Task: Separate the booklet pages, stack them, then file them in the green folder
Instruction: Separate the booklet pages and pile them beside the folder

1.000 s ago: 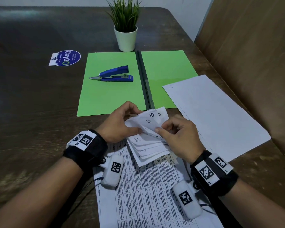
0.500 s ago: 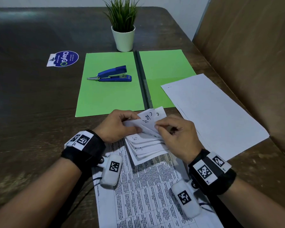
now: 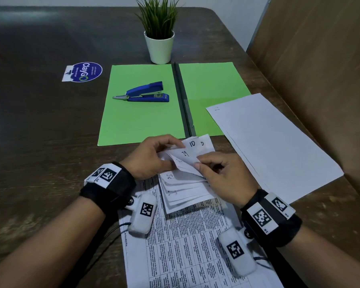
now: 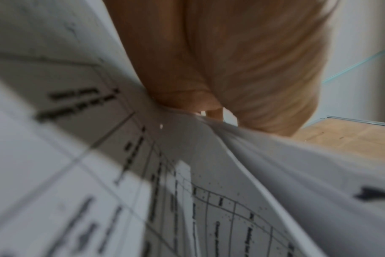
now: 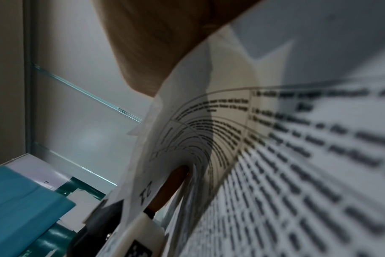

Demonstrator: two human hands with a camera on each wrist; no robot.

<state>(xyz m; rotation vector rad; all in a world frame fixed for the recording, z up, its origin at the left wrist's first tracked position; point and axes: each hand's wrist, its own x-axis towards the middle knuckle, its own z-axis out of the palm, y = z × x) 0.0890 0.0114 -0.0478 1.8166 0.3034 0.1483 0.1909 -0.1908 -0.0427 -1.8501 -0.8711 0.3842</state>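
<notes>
A: What are the hands doing at the near edge of the worktop [image 3: 40, 142]?
B: Both grip the booklet [image 3: 185, 183], a fan of small white pages marked with handwritten numbers. The left hand [image 3: 152, 156] pinches the pages at the 9 o'clock side, thumb on top. The right hand [image 3: 222, 173] pinches one lifted page at the 3 o'clock side, fingers curled round its edge.

A: What lies under the booklet?
B: A printed sheet [image 3: 185, 246] of tables, running toward 6 o'clock beneath both wrists.

A: And the green folder?
B: The green folder [image 3: 141, 113] lies open and flat at 12 o'clock from the hands, its near edge just beyond the booklet. A blue stapler [image 3: 143, 92] rests on its left leaf.

A: Anything else?
B: Plain white sheets [image 3: 272, 142] lie at 2 o'clock, overlapping the folder's right leaf. A potted plant [image 3: 159, 38] stands beyond the folder's spine, and a round blue sticker [image 3: 83, 72] lies at 10 o'clock.
</notes>
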